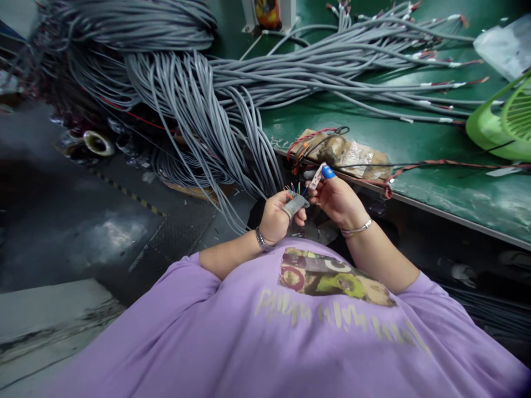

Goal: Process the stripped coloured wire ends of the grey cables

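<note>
My left hand is closed around the end of a grey cable, whose thin coloured wires fan out above my fingers. A grey tape wrap covers one finger of that hand. My right hand is closed right beside it, pinching at the coloured wires, with a blue cap on one fingertip and pale tape on another. Both hands hover in front of my chest, just off the near edge of the green workbench. A watch sits on my left wrist and a bangle on my right.
A huge bundle of grey cables drapes off the bench's left end toward the floor. Stripped cable ends spread over the bench top. A plastic-wrapped packet with red wires lies near the edge. A green fan stands at the right.
</note>
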The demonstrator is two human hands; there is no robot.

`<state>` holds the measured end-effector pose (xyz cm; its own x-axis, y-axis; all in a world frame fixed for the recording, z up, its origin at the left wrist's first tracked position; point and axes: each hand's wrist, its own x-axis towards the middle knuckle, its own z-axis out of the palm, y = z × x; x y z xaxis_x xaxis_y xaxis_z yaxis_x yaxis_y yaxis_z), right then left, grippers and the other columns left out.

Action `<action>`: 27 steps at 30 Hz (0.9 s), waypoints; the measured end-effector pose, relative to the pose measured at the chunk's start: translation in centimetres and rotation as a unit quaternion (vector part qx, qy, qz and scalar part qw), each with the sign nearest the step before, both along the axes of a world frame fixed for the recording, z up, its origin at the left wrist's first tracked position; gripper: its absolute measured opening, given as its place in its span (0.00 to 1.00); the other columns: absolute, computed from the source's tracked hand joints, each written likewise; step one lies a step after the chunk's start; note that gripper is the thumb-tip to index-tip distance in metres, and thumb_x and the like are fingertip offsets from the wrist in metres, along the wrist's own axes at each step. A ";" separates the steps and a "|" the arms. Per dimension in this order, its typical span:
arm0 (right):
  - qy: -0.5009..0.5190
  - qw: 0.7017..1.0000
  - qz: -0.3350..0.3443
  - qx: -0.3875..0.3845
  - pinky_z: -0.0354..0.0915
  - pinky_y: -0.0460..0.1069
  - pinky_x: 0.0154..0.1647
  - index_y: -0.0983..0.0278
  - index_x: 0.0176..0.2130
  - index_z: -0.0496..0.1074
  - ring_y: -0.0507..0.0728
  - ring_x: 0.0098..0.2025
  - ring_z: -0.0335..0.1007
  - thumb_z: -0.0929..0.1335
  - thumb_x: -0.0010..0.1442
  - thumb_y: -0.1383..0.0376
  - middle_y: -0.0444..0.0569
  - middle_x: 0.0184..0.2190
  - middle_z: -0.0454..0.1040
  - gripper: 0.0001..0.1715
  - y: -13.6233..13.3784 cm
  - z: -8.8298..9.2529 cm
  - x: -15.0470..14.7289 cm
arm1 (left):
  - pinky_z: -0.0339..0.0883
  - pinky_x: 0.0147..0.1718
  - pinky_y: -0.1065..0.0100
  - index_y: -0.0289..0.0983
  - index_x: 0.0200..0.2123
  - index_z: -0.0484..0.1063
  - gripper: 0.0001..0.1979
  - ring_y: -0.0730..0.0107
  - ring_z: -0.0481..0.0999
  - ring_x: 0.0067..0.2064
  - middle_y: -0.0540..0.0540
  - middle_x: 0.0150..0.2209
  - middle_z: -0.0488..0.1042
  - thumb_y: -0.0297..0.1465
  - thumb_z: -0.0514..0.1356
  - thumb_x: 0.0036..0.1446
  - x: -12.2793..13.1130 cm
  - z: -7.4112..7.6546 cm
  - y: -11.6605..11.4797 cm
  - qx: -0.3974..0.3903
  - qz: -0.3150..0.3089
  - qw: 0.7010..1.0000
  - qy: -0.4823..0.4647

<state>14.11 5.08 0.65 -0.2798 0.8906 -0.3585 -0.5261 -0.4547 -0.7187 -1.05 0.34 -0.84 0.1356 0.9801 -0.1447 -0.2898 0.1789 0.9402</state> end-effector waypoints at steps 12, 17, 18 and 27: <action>-0.039 0.997 -0.060 -0.005 0.64 0.45 0.24 0.62 0.32 0.73 0.49 0.24 0.69 0.76 0.50 0.42 0.43 0.24 0.75 0.27 0.5 -0.2 -0.5 | 0.63 0.16 0.75 0.37 0.29 0.68 0.22 0.79 0.67 0.16 0.53 0.19 0.72 0.49 0.69 0.46 0.8 0.7 1.3 -0.042 -0.005 0.999 0.013; -0.031 0.997 -0.071 0.010 0.67 0.46 0.28 0.61 0.35 0.76 0.52 0.29 0.73 0.76 0.53 0.44 0.45 0.28 0.79 0.24 0.4 -0.4 -0.5 | 0.63 0.16 0.75 0.36 0.28 0.67 0.22 0.78 0.68 0.16 0.53 0.19 0.72 0.48 0.69 0.47 0.9 0.1 1.3 -0.045 -0.025 0.998 0.027; -0.033 0.997 -0.071 0.010 0.67 0.46 0.28 0.61 0.35 0.76 0.52 0.29 0.73 0.76 0.53 0.45 0.46 0.29 0.80 0.24 0.4 -0.4 -0.5 | 0.63 0.16 0.75 0.36 0.27 0.67 0.22 0.79 0.68 0.16 0.53 0.18 0.72 0.48 0.69 0.47 1.0 0.1 1.2 -0.045 -0.028 0.998 0.031; 0.006 0.999 -0.040 -0.033 0.67 0.45 0.27 0.61 0.32 0.74 0.50 0.25 0.70 0.70 0.54 0.36 0.44 0.26 0.76 0.31 0.0 -1.0 0.2 | 0.65 0.17 0.75 0.36 0.28 0.68 0.23 0.78 0.69 0.17 0.52 0.20 0.74 0.50 0.68 0.48 0.1 0.0 0.3 -0.012 -0.024 1.000 0.012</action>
<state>14.27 5.07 -0.31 -0.2130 0.8848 -0.4145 -0.5710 -0.4570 -0.6820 -0.97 0.64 -0.81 0.1783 0.9689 -0.1715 -0.2571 0.2141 0.9424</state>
